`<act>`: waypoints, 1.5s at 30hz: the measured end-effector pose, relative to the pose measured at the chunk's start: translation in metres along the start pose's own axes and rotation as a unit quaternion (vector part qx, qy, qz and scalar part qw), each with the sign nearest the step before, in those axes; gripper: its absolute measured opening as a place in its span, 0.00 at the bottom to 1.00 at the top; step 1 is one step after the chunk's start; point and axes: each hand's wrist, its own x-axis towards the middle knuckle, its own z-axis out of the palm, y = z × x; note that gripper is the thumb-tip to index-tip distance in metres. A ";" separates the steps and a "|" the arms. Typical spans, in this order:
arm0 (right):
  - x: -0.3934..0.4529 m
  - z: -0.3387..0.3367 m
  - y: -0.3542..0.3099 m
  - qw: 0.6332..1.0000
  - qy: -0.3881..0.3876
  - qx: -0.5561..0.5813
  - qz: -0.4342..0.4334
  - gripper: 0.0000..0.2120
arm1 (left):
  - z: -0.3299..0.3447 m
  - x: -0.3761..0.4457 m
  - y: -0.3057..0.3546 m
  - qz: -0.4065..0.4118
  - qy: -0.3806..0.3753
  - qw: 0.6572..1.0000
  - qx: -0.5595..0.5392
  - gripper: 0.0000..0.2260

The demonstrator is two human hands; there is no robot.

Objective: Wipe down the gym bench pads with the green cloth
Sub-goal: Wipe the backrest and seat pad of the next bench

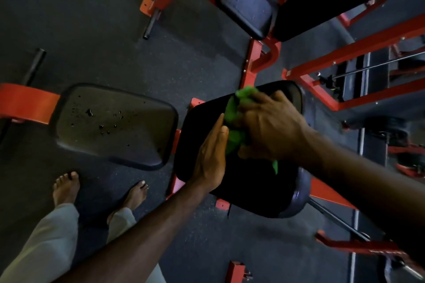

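A: Right, biggest first. Your black pad (pixel 241 179) sits just right of centre on its red frame (pixel 326 193), and it is the one under your hands. At nine o'clock from it lies the pitted seat pad (pixel 115 124), and at twelve o'clock the far seat pad (pixel 246 4) beside a long back pad (pixel 322 0).

B: Which step am I on?

A: Mid-wipe on the near pad, I judge. Your right hand (pixel 271 128) has its fingers curled over the bunched green cloth (pixel 232 112), pressing it onto the pad's upper half. Your left hand (pixel 212 156) lies with straight fingers at eight o'clock of the cloth, fingertips against its edge, gripping nothing.

B: And the cloth itself?

A: On the pad, mostly under your right hand; a tail shows at six o'clock of it.

B: Next?

A: Probably draw the cloth toward the near edge at six o'clock, keeping pressure even, then shift to the pitted pad at nine o'clock. Its dark specks may be holes; I cannot tell.
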 end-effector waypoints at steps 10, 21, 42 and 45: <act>-0.018 -0.001 0.001 0.999 0.037 0.033 0.012 0.30 | 0.002 0.002 0.002 0.029 -0.004 1.000 -0.003 0.18; -0.038 0.007 -0.022 0.998 -0.003 0.034 -0.046 0.31 | -0.010 -0.008 -0.018 0.011 -0.055 0.997 -0.044 0.32; 0.023 0.053 -0.099 0.991 -0.111 0.059 0.045 0.30 | -0.053 -0.009 -0.056 -0.134 -0.029 0.991 0.005 0.35; 0.046 0.051 -0.100 0.990 -0.111 0.030 0.080 0.26 | -0.063 -0.006 -0.062 -0.147 -0.046 0.987 0.032 0.34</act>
